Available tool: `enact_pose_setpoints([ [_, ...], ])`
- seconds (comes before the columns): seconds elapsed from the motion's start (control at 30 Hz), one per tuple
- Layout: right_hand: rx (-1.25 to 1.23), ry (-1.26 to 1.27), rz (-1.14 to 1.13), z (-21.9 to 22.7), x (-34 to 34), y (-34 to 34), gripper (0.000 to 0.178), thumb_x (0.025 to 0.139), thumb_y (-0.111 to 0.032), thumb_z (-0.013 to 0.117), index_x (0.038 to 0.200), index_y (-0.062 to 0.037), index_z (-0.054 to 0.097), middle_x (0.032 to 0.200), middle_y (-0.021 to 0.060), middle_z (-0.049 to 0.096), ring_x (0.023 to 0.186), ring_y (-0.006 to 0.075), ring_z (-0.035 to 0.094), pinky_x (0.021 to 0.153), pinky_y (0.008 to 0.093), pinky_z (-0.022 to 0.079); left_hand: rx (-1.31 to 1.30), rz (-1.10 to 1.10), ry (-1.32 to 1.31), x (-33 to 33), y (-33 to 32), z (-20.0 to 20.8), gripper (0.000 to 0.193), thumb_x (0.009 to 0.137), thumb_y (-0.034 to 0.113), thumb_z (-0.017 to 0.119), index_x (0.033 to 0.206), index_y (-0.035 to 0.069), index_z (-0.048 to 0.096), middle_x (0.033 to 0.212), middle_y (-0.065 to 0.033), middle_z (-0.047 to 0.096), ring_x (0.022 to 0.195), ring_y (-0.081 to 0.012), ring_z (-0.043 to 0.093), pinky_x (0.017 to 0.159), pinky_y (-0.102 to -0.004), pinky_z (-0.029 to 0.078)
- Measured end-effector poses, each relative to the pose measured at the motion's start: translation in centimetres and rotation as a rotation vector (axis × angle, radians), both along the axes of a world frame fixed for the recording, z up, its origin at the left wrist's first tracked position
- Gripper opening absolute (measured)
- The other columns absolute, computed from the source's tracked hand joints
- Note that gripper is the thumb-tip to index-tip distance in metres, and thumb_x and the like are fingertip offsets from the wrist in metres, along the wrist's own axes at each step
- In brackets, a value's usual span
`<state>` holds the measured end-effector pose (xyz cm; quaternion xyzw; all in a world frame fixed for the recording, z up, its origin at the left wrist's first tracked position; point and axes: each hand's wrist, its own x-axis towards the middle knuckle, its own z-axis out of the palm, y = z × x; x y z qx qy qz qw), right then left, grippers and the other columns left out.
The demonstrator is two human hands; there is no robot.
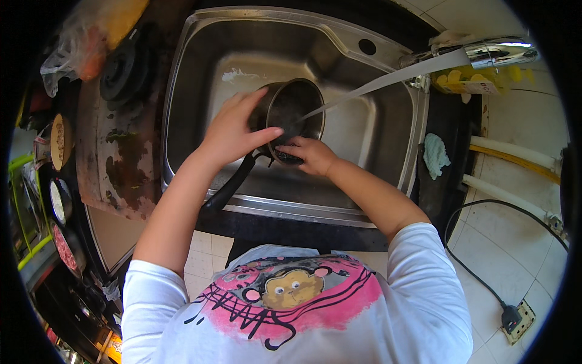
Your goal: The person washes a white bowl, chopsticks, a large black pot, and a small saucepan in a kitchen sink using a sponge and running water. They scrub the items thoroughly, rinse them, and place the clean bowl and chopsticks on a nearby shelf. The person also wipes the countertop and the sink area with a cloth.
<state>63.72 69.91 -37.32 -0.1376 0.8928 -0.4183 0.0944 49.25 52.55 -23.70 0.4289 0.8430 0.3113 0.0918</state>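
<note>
A metal saucepan point(319, 115) with a long black handle point(233, 182) is tipped in the sink point(339, 200), its mouth facing right. My left hand point(233, 124) grips its left side, thumb across the rim and fingers along the outer wall. At the lower edge of the mouth is my right hand point(308, 156), its bent fingers closed on a dark, rough scouring pad point(288, 156) that is partly hidden. From the chrome faucet point(500, 53), a stream of water point(394, 80) runs into the pan. Shadow hides much of the pan's inside.
A pale green cloth point(435, 156) lies on the counter to the right. On the left are a stained wooden board point(115, 158), a black lid point(126, 73) and a plastic bag point(76, 54). A black cord runs to a wall socket point(520, 323) at the lower right.
</note>
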Motion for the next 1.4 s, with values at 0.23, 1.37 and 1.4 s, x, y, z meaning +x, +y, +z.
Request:
enact_pose_setpoints([
  [0.23, 0.118, 0.106, 0.021, -1.0, 0.3, -0.9, 0.053, 0.063, -0.007, 0.064, 0.114, -0.0194, 0.057, 0.111, 0.0094, 0.053, 0.099, 0.0304, 0.054, 0.081, 0.0378, 0.047, 0.107, 0.128, -0.294, -1.1, 4.9, -6.9, 0.039, 0.074, 0.001, 0.047, 0.111, 0.007, 0.057, 0.112, -0.0151, 0.057, 0.106, -0.0315, 0.052, 0.088, -0.0382, 0.043],
  [1.37, 0.829, -0.1, 0.182, -0.5, -4.3, 5.5, 0.044, 0.083, -0.02, 0.047, 0.127, -0.019, 0.047, 0.138, 0.0039, 0.036, 0.132, 0.03, 0.023, 0.11, 0.0408, 0.015, -0.214, 0.182, -0.297, -1.0, 9.8, -5.4, 0.04, 0.078, 0.004, 0.044, 0.114, 0.012, 0.057, 0.106, -0.0173, 0.059, 0.099, -0.0342, 0.055, 0.084, -0.0398, 0.044],
  [1.4, 0.701, -0.184, 0.137, -0.9, -3.3, 4.5, 0.044, 0.082, -0.02, 0.047, 0.126, -0.0191, 0.048, 0.138, 0.0038, 0.037, 0.132, 0.0293, 0.024, 0.11, 0.0409, 0.014, -0.195, 0.178, -0.266, -1.4, 9.8, -5.6, 0.04, 0.078, 0.003, 0.043, 0.115, 0.012, 0.057, 0.106, -0.0174, 0.059, 0.1, -0.0342, 0.055, 0.085, -0.0394, 0.044],
])
